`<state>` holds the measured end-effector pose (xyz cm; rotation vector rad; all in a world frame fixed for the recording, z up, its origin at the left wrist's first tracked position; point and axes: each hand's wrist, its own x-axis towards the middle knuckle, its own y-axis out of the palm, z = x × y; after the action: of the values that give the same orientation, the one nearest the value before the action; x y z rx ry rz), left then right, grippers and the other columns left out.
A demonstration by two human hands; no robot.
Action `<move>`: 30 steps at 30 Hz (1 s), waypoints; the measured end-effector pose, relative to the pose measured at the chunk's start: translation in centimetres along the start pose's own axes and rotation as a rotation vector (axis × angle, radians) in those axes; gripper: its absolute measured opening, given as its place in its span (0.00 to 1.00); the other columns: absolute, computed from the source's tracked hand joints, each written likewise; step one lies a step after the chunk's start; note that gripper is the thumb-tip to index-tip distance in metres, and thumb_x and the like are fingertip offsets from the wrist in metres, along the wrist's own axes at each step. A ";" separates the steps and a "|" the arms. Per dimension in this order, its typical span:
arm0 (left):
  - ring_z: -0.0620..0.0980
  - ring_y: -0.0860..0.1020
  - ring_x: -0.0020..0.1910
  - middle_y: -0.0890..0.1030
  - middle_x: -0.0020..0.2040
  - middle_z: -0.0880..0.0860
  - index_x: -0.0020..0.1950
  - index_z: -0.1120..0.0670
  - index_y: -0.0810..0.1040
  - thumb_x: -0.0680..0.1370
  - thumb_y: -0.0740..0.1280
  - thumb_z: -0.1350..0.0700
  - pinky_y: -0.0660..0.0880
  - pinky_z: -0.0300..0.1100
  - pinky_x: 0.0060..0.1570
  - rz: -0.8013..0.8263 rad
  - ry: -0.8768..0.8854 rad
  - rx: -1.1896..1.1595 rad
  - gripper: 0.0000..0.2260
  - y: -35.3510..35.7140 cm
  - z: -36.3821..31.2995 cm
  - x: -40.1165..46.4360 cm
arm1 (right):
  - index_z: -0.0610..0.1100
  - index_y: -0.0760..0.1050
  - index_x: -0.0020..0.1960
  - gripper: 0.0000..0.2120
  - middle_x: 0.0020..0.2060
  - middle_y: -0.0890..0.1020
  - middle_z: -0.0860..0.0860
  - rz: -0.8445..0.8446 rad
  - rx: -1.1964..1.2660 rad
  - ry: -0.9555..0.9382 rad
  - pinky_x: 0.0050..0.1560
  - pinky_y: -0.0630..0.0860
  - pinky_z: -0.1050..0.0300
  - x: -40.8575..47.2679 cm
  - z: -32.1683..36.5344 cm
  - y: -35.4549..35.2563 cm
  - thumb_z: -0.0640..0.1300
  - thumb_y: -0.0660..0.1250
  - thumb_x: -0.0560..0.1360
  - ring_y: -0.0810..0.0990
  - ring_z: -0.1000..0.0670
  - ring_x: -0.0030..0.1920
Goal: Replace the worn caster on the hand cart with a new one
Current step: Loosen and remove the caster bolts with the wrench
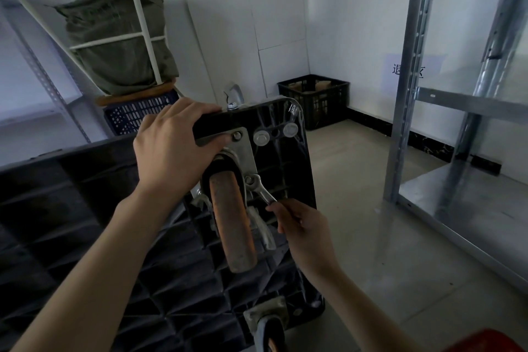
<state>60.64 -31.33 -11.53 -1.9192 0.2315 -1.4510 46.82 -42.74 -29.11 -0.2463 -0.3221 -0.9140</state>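
Observation:
The black hand cart (85, 208) stands on its side with its ribbed underside toward me. A worn brownish caster (233, 223) sticks out from a metal mounting plate (243, 148) near the cart's upper corner. My left hand (174, 143) grips the cart's top edge beside the plate, thumb on the plate near a bolt. My right hand (300, 226) holds the handle of a silver wrench (261, 190), whose head sits on a bolt at the plate's lower right corner. A second caster (268, 326) shows at the cart's lower corner.
A metal shelving rack (428, 100) stands at the right on the tiled floor. A black crate (317, 100) sits in the far corner. Behind the cart are a blue crate (137, 114), a green sack (120, 37) and a white frame. Something red (485, 341) shows at bottom right.

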 end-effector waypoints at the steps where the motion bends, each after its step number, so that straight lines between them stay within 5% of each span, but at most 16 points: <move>1: 0.49 0.76 0.60 0.80 0.59 0.43 0.64 0.44 0.80 0.73 0.74 0.43 0.60 0.41 0.56 0.001 -0.001 0.000 0.20 0.0 0.0 0.0 | 0.53 0.83 0.46 0.10 0.29 0.77 0.51 -0.008 -0.008 0.002 0.33 0.69 0.50 -0.1 0.0 0.2 0.47 0.65 0.82 0.74 0.54 0.29; 12: 0.49 0.75 0.59 0.80 0.59 0.44 0.64 0.44 0.81 0.73 0.74 0.43 0.62 0.43 0.56 -0.012 -0.006 0.000 0.20 0.0 -0.1 -0.1 | 0.57 0.71 0.33 0.21 0.23 0.72 0.58 0.061 0.091 0.090 0.31 0.65 0.68 -0.7 1.1 2.2 0.45 0.63 0.84 0.69 0.59 0.25; 17: 0.49 0.75 0.59 0.80 0.59 0.45 0.64 0.45 0.80 0.74 0.75 0.43 0.66 0.47 0.58 -0.014 -0.016 0.004 0.20 -0.1 -0.3 -0.1 | 0.51 0.78 0.42 0.14 0.30 0.78 0.54 0.137 0.161 0.257 0.40 0.72 0.56 -1.1 0.6 4.1 0.51 0.61 0.84 0.76 0.55 0.33; 20: 0.48 0.73 0.59 0.80 0.59 0.45 0.64 0.45 0.80 0.74 0.75 0.43 0.66 0.47 0.58 -0.014 -0.021 -0.001 0.20 -0.2 -0.3 -0.1 | 0.53 0.75 0.39 0.16 0.28 0.77 0.56 0.139 0.124 0.253 0.39 0.73 0.54 -1.0 0.6 3.6 0.53 0.60 0.84 0.76 0.55 0.32; 24: 0.48 0.74 0.59 0.80 0.59 0.44 0.64 0.45 0.80 0.73 0.75 0.43 0.65 0.46 0.58 -0.012 -0.019 -0.004 0.20 -0.1 -0.2 -0.1 | 0.53 0.78 0.45 0.15 0.32 0.80 0.57 0.049 -0.407 0.048 0.32 0.68 0.56 0.5 2.4 -0.9 0.57 0.59 0.84 0.77 0.55 0.32; 27: 0.49 0.75 0.60 0.80 0.59 0.45 0.64 0.45 0.80 0.74 0.74 0.42 0.64 0.45 0.58 -0.004 -0.007 0.009 0.20 0.0 0.0 -0.1 | 0.55 0.79 0.50 0.15 0.43 0.84 0.55 0.076 -0.873 -0.123 0.42 0.66 0.55 2.7 6.5 -4.3 0.60 0.58 0.83 0.82 0.49 0.42; 30: 0.49 0.74 0.60 0.80 0.60 0.45 0.65 0.45 0.80 0.74 0.74 0.42 0.65 0.46 0.58 -0.010 -0.011 0.012 0.20 0.0 -0.1 -0.1 | 0.54 0.81 0.49 0.09 0.43 0.83 0.54 0.084 -1.097 -0.388 0.49 0.62 0.53 4.3 10.5 -5.8 0.52 0.62 0.83 0.82 0.49 0.46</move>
<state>60.47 -31.35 -11.65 -1.9201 0.2083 -1.4451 42.83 -45.72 -17.34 -1.4469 -0.1315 -0.8810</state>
